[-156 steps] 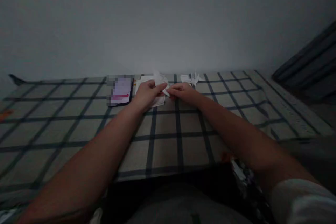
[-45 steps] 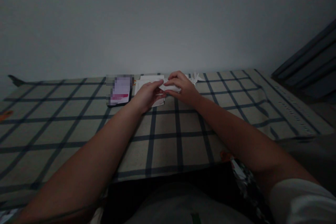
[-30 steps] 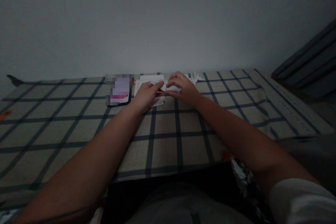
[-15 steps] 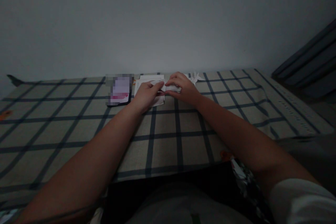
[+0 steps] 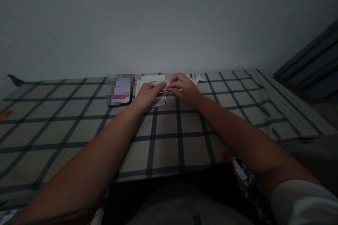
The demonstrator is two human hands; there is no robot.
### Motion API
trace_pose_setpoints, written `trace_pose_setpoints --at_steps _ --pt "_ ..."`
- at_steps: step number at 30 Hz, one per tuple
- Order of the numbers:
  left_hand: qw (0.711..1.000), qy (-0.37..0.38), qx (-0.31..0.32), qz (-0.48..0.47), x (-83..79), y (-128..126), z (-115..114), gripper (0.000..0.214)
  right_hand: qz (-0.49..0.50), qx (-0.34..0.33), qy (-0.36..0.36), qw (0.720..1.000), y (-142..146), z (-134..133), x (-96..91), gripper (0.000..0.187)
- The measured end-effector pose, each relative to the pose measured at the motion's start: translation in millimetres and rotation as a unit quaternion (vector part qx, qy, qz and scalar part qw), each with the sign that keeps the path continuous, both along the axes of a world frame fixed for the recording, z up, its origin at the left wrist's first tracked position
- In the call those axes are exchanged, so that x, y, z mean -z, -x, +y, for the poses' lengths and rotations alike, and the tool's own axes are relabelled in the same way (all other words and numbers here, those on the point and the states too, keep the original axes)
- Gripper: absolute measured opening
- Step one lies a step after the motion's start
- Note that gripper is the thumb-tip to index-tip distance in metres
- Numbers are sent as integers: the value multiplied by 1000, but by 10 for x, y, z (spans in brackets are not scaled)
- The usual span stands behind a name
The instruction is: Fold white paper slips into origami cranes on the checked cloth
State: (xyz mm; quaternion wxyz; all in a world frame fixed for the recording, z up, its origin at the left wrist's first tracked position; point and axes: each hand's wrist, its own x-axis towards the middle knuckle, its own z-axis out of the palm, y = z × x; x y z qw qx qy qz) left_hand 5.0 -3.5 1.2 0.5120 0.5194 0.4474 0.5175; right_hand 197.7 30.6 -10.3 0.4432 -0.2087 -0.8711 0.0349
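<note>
Left hand [image 5: 148,95] and right hand [image 5: 187,89] both pinch small white paper [image 5: 164,89], loose sheets [image 5: 153,77] beneath left hand, phone [image 5: 121,88] beside sheets

No words can be read; the lettering [image 5: 300,116] along the right border of the beige, blue-checked fabric cloth [image 5: 166,153] is blurred.

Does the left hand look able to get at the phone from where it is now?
Probably yes. The phone lies just left of the left hand, with nothing tall seen between them. That hand seems to be pinching white paper, though, so it would likely have to let go first.
</note>
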Motion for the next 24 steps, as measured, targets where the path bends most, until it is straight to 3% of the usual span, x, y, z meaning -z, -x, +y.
trace_pose_setpoints --at_steps 7,13,18,24 --pt "1000 -8 -11 13 -3 -3 -2 40 3 -6 -2 1000 8 -27 -18 18" --pt "992 -42 -20 119 30 52 18 34 -16 0 11 1000 3 -15 -29 22" --pt "999 -19 24 43 -13 30 -32 27 7 2 62 998 0 -6 -43 19" --pt "998 -16 34 57 -27 24 -55 24 53 13 70 996 -8 2 -17 16"
